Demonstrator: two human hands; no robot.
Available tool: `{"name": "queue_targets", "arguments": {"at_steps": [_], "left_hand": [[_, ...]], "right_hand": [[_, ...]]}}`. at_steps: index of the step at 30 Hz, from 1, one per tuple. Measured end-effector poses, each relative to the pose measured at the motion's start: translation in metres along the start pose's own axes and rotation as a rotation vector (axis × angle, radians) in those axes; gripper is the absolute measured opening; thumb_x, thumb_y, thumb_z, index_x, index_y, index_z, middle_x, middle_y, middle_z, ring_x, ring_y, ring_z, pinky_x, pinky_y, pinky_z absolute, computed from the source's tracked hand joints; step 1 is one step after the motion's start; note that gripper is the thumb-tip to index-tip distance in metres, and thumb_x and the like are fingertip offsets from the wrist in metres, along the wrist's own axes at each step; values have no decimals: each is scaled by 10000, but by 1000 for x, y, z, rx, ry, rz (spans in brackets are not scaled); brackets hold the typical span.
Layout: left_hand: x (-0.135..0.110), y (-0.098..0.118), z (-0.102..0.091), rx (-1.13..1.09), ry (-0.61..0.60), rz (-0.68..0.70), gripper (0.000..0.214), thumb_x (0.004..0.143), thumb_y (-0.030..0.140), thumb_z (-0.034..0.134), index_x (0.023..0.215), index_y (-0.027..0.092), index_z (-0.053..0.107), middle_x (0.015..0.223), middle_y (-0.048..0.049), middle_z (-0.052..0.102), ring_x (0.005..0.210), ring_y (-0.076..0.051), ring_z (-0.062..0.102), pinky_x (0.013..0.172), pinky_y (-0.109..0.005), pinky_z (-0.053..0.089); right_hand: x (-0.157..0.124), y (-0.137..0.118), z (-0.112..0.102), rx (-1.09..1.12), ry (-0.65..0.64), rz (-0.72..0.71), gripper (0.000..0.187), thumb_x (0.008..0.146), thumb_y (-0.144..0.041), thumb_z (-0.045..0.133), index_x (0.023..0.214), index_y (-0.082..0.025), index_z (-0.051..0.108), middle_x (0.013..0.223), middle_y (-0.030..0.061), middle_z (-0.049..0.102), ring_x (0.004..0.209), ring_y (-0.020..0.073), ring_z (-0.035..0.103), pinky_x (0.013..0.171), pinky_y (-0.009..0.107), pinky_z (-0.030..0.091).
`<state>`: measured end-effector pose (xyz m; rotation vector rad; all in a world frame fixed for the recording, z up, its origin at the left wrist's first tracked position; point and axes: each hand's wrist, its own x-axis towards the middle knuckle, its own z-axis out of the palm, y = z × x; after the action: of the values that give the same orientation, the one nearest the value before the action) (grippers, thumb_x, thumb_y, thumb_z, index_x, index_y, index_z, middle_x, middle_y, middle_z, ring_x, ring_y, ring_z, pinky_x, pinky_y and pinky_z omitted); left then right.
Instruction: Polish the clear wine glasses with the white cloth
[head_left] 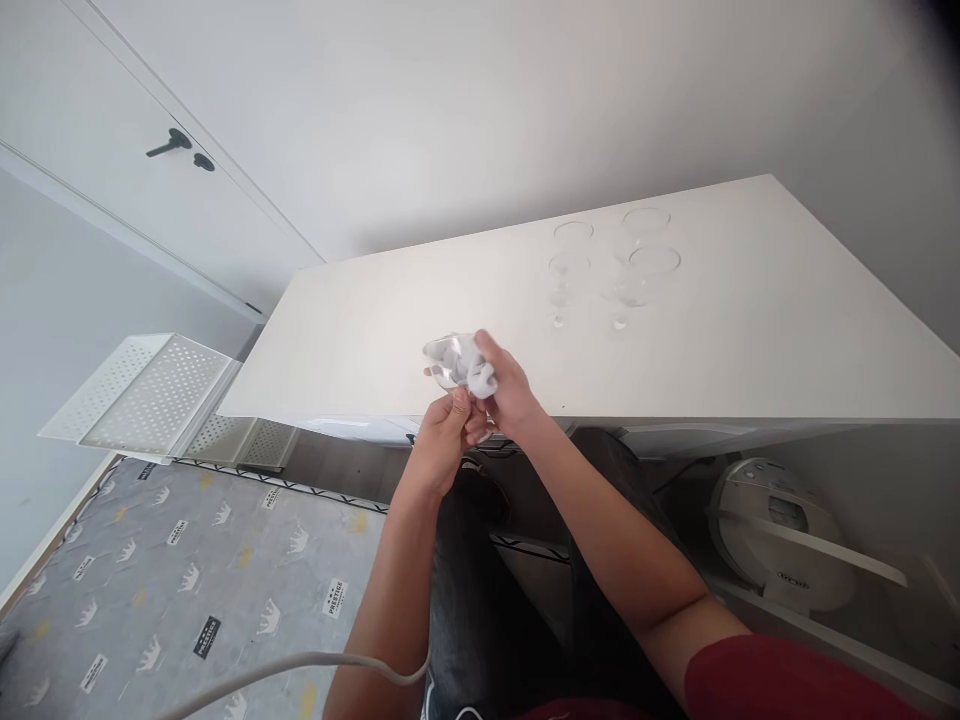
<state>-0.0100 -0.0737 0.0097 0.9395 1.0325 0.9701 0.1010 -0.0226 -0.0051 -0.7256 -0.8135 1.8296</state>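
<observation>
Tabletop: long white surface [360, 330], set against a plain wall [487, 110]; its near edge runs just below the hands.
Right of hands: several clear glasses [636, 290] on the surface, well apart from the hands; outlines faint, exact count uncertain.
Left end: perforated white rack [176, 390] beside the table; beyond it a door with a dark handle [171, 143].
Lower left: grey cover [187, 580] printed with crowns and "PRESTIGE" labels.
Lower right: rounded appliance [780, 540] with a small display, below table level.
In the way: pale cable [300, 660] crosses the left forearm in view, well short of the hands.
Held glass: clear, tilted [442, 350], above the table near its front edge, between both hands.
Cloth: white, bunched [480, 378], against the bowl and partly within its outline.
Left hand: [444, 428] on the near side of the glass, fingers pinched on it; exact part gripped hidden.
Right hand: [510, 390] clasped about bowl and cloth together, thumb uppermost.
</observation>
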Motion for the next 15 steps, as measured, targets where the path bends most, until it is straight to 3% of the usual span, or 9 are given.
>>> {"name": "queue_targets", "arguments": {"at_steps": [3,7,9,12,15], "left_hand": [[5,6,-5,-40,61,-25,491,878,560,761,697,143,575,655,-6,493,640,-106,483,637,-236,470],[8,11,-9,-156,32,-94,396,904,501,758,784,142,640,729,-24,577,734,-127,572,799,-276,566],[10,13,-9,-211,15,-106,334,936,484,725,895,156,679,862,-54,652,848,-149,633,873,-299,590],[13,14,-9,-255,33,-113,277,967,464,690,1045,199,693,1067,-79,703,1071,-188,666,947,-330,602],[16,16,-8,-264,58,-119,277,954,455,714,1052,196,699,1099,-87,715,1147,-202,662,984,-337,595]], "right_hand": [[-1,0,-5,-146,-50,32,541,830,-706,711,1037,-214,622,732,2,640,428,89,466,349,232,375],[3,1,-16,-185,-214,37,460,819,-619,779,914,-197,622,694,-29,585,495,81,498,405,200,411],[6,3,-20,-175,-242,29,466,820,-625,774,927,-187,655,700,-25,598,532,88,505,447,209,457],[10,8,-22,-140,-253,8,506,826,-652,753,1012,-185,696,820,22,679,695,143,627,541,237,530],[13,13,-22,-107,-249,-27,505,782,-608,817,1020,-176,711,878,39,700,776,160,657,578,234,533]]}}
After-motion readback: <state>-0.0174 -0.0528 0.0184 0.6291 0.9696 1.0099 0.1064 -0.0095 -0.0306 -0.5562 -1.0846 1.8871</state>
